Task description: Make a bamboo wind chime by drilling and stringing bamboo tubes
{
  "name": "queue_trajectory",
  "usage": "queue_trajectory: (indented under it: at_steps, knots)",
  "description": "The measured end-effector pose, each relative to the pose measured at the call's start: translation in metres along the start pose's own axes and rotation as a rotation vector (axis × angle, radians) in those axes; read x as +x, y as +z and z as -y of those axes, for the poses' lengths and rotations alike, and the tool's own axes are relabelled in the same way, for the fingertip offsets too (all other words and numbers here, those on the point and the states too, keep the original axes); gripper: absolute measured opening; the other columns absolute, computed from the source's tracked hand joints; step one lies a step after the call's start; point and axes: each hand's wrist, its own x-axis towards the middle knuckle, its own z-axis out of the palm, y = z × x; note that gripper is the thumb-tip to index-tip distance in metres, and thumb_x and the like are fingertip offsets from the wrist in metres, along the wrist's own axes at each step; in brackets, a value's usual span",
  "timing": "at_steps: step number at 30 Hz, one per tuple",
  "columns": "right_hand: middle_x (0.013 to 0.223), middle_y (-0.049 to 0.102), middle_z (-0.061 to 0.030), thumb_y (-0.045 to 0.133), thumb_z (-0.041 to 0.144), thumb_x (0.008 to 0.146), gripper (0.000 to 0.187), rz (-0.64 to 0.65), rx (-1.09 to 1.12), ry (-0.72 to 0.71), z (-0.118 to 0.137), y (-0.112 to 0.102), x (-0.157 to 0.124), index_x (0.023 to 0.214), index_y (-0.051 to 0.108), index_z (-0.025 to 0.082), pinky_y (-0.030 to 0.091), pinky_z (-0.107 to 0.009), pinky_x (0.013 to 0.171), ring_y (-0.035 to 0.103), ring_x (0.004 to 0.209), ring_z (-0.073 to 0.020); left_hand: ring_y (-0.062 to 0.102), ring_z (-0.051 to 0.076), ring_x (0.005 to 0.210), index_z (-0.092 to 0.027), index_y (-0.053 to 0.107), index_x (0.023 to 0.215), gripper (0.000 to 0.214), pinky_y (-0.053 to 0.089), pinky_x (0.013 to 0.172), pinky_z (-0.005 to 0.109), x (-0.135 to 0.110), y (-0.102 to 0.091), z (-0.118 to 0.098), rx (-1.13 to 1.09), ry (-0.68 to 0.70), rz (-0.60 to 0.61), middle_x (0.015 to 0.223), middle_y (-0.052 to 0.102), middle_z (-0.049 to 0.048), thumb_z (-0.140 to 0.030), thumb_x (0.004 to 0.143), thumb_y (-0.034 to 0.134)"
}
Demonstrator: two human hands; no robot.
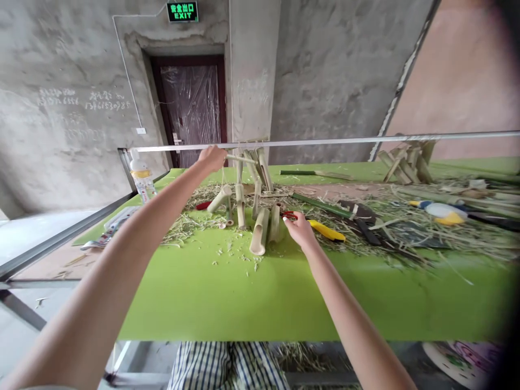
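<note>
Upright cut bamboo tubes (240, 206), thin stick (240, 158)

Light was diffuse and even; the bamboo tubes (260, 232) cast faint shadows; lens distortion bowed the edges; the right corner darkened to blur.

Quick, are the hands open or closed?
Left hand: closed, holding a thin bamboo stick.
Right hand: touching red scissor handles; cannot tell if gripping.

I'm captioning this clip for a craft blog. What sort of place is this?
Probably a makeshift bamboo-craft workshop in an unfinished building: bare concrete walls, a plastic-wrapped door, and a green worktable littered with cut bamboo pieces and shavings.
</note>
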Motion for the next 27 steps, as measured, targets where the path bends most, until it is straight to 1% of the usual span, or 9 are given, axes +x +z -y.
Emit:
queue_trajectory:
  at_steps: [2, 5, 8, 10, 13, 15, 20, 24, 27]
  knots:
    - [0.077, 0.065, -0.0093, 0.05, 0.042, 0.079, 0.045, 0.024, -0.002, 0.026, 0.003, -0.001, -0.002, 0.114, 0.054, 0.014, 0.044, -0.032, 0.061, 0.06, 0.066, -0.0226, 0.057, 0.022, 0.073, -0.011, 0.071, 0.091, 0.028, 0.049, 0.068, 0.039, 0.006, -0.034, -0.006, 0.107, -0.024, 0.045, 0.066, 0.051, 0.0068, 0.0, 0.074, 0.051]
    - [0.086, 0.065, -0.0125, 0.049, 0.047, 0.079, 0.05, 0.075, -0.016, 0.053, 0.008, -0.003, -0.004, 0.116, 0.053, 0.012, 0.045, -0.033, 0.067, 0.061, 0.076, -0.0239, 0.057, 0.02, 0.079, -0.013, 0.065, 0.108, 0.037, 0.048, 0.072, 0.036, 0.007, -0.082, -0.017, 0.297, -0.043, 0.06, 0.075, 0.054, 0.006, 0.001, 0.078, 0.049]
    - [0.094, 0.065, -0.0144, 0.048, 0.05, 0.08, 0.053, 0.097, -0.019, 0.039, 0.01, -0.003, -0.005, 0.117, 0.053, 0.012, 0.045, -0.035, 0.074, 0.061, 0.085, -0.0254, 0.057, 0.021, 0.09, -0.01, 0.059, 0.118, 0.038, 0.043, 0.077, 0.037, 0.005, -0.123, -0.028, 0.433, 0.014, -0.005, 0.085, 0.054, 0.0064, -0.004, 0.085, 0.042]
    - [0.098, 0.064, -0.0159, 0.047, 0.049, 0.08, 0.053, 0.116, -0.018, 0.042, 0.012, -0.004, -0.005, 0.117, 0.054, 0.011, 0.045, -0.037, 0.078, 0.061, 0.089, -0.0267, 0.055, 0.024, 0.097, -0.006, 0.056, 0.12, 0.038, 0.04, 0.081, 0.038, 0.004, -0.144, -0.035, 0.466, 0.073, -0.06, 0.092, 0.054, 0.007, -0.007, 0.087, 0.037]
    - [0.104, 0.063, -0.0186, 0.045, 0.047, 0.082, 0.052, 0.164, -0.022, 0.062, 0.015, -0.006, -0.005, 0.117, 0.054, 0.009, 0.043, -0.038, 0.083, 0.06, 0.096, -0.0289, 0.051, 0.025, 0.103, -0.003, 0.053, 0.122, 0.04, 0.037, 0.083, 0.038, 0.003, -0.17, -0.046, 0.461, 0.132, -0.069, 0.094, 0.054, 0.0048, -0.011, 0.089, 0.033]
    - [0.105, 0.063, -0.0191, 0.044, 0.044, 0.083, 0.051, 0.2, -0.03, 0.072, 0.018, -0.009, -0.006, 0.117, 0.053, 0.008, 0.043, -0.038, 0.085, 0.059, 0.099, -0.0291, 0.053, 0.022, 0.101, -0.004, 0.052, 0.124, 0.04, 0.037, 0.083, 0.039, 0.0, -0.185, -0.053, 0.427, 0.162, -0.045, 0.091, 0.054, 0.0032, -0.012, 0.089, 0.033]
    - [0.111, 0.06, -0.0197, 0.042, 0.045, 0.084, 0.054, 0.221, -0.055, 0.101, 0.021, -0.013, -0.008, 0.124, 0.048, 0.008, 0.044, -0.036, 0.084, 0.059, 0.1, -0.0281, 0.055, 0.009, 0.076, -0.021, 0.055, 0.123, 0.036, 0.044, 0.08, 0.045, -0.016, -0.227, -0.062, 0.293, 0.121, -0.021, 0.082, 0.056, 0.0018, -0.015, 0.088, 0.045]
    - [0.111, 0.061, -0.0197, 0.044, 0.043, 0.083, 0.054, 0.217, -0.041, 0.066, 0.018, -0.011, -0.008, 0.122, 0.049, 0.007, 0.044, -0.037, 0.086, 0.059, 0.1, -0.028, 0.052, 0.006, 0.076, -0.021, 0.054, 0.124, 0.041, 0.042, 0.084, 0.046, -0.025, -0.252, -0.049, 0.191, 0.153, 0.005, 0.08, 0.051, -0.0014, -0.008, 0.085, 0.051]
    - [0.109, 0.062, -0.0189, 0.046, 0.042, 0.082, 0.051, 0.191, -0.031, 0.062, 0.015, -0.008, -0.006, 0.119, 0.052, 0.007, 0.044, -0.037, 0.084, 0.059, 0.099, -0.0286, 0.049, 0.002, 0.074, -0.016, 0.053, 0.124, 0.046, 0.043, 0.086, 0.042, -0.027, -0.252, -0.029, 0.043, 0.16, 0.074, 0.084, 0.054, -0.0016, 0.001, 0.082, 0.049]
